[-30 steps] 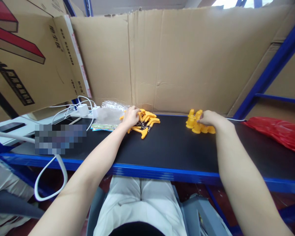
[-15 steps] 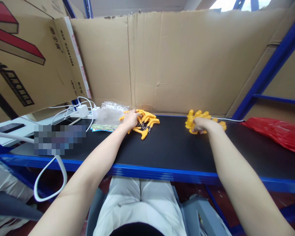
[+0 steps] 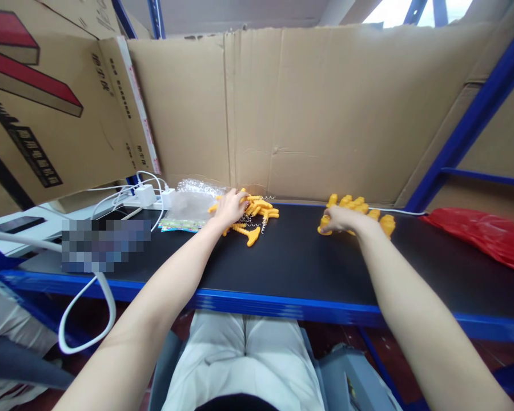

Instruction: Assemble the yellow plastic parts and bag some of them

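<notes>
A yellow piece (image 3: pixel 324 223) is pinched by the right hand (image 3: pixel 340 219), the left hand's grip (image 3: pixel 230 208) unclear, the printed carton (image 3: pixel 81 137) reading "商用电脑机箱".

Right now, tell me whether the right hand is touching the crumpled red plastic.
No, the right hand is among the small yellow plastic pieces, apart from the crumpled red plastic.

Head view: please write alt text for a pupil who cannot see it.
The person's left hand lies on a pile of orange-handled pieces with silvery spirals, while the right hand touches yellow pieces on the black tabletop. Red plastic lies farther right.
</notes>
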{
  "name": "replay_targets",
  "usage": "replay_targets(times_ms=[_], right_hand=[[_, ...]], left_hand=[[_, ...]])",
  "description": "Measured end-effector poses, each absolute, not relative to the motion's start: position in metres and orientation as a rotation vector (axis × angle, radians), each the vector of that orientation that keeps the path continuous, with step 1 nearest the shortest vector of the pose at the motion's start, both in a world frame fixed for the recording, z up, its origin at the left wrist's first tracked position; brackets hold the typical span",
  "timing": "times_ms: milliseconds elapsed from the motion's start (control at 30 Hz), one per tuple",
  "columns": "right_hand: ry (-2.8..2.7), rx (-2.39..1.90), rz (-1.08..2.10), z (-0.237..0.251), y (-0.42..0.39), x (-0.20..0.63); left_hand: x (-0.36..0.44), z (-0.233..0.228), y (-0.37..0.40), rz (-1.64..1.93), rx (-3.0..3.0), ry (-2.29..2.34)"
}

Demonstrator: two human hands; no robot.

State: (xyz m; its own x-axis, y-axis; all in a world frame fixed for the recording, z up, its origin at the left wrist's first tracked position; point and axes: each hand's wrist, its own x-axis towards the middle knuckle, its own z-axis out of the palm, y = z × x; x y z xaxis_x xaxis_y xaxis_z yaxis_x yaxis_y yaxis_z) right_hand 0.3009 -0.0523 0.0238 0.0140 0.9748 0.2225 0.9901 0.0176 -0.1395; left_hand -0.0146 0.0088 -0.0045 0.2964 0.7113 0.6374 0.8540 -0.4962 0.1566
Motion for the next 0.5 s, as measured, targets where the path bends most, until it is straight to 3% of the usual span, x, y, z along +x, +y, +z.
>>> replay_targets(times_ms=[167, 500], right_hand=[[-2.17, -2.085, 0.109, 0.03, -0.055, 0.273], [-2.338, -1.883, -0.114, 0.02, -0.051, 0.256]], left_hand=[[-0.01, -0.004, 0.003, -0.954, -2.48, -1.324], [0.0, 0.003, -0.013, -0.845, -2.663, -1.336]])
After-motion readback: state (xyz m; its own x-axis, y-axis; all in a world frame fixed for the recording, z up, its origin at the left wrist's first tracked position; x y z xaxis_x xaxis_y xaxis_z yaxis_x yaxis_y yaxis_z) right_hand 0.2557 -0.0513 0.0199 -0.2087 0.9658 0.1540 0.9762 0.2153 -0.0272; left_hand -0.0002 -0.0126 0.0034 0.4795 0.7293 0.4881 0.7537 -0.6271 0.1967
